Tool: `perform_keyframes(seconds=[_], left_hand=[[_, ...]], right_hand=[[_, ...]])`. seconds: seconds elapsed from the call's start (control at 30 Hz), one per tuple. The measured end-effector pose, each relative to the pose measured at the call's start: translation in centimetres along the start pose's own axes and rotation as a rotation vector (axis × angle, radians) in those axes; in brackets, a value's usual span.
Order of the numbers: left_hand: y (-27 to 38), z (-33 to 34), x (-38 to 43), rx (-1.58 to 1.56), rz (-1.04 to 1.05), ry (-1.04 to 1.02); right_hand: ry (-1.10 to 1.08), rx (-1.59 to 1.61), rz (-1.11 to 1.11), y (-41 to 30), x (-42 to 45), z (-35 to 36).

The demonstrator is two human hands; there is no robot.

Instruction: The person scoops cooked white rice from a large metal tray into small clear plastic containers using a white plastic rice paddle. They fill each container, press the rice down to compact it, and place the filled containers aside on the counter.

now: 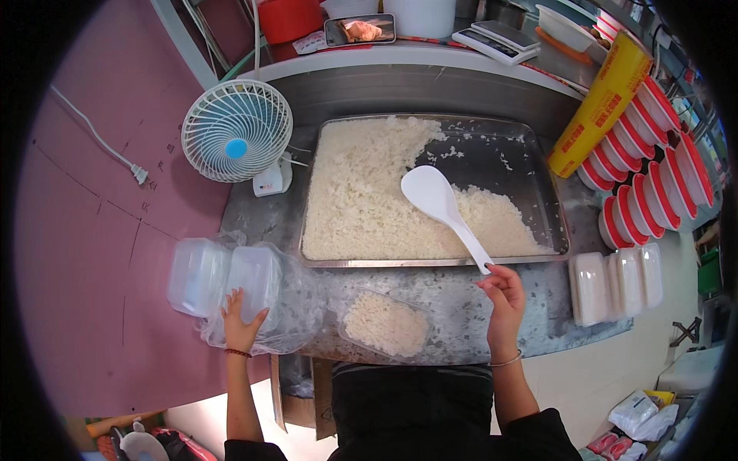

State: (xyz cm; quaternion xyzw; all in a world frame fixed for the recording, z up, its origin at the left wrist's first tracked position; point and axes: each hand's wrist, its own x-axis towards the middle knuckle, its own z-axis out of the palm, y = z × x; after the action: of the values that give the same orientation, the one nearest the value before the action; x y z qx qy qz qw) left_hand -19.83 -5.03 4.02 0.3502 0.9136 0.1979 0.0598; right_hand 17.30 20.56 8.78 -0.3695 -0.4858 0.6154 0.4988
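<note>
My left hand (pixel 241 328), fingers spread, rests at the near edge of a stack of clear plastic containers (pixel 256 268) in a thin plastic bag (pixel 305 305). My right hand (pixel 505 299) has its fingertips at the handle end of a white rice paddle (pixel 429 190); whether it grips the handle is unclear. The paddle's head lies over cooked rice (pixel 363 196) in a large metal tray (pixel 569 245). Bare metal shows at the tray's upper right, with scattered grains. Between my hands, a clear container (pixel 424 311) filled with rice stands on the counter.
A small fan (pixel 236 132) stands left of the tray. On the right are rice-filled containers (pixel 594 288), rows of red-rimmed bowls (pixel 628 222) and a yellow roll of film (pixel 602 104). A phone (pixel 360 30) and a digital scale (pixel 496 43) sit on the shelf behind.
</note>
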Motion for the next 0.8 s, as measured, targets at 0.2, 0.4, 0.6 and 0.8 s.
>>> perform_keyframes(seconds=[0.2,0.4,0.6,0.8], left_hand=[[0.3,1.7,-0.3,0.127,-0.022,0.082],[0.7,2.8,0.0,0.150,-0.070,0.113],[-0.8,2.0,0.0,-0.011,-0.059,0.106],[1.2,1.6,-0.1,0.042,-0.043,0.124]], right_hand=[[0.137,0.026,-0.004,0.3,-0.1,-0.5],[0.201,0.033,-0.051,-0.3,0.4,-1.8],[0.206,0.040,-0.026,-0.3,0.5,-1.7],[0.184,0.065,-0.016,-0.3,0.4,-1.0]])
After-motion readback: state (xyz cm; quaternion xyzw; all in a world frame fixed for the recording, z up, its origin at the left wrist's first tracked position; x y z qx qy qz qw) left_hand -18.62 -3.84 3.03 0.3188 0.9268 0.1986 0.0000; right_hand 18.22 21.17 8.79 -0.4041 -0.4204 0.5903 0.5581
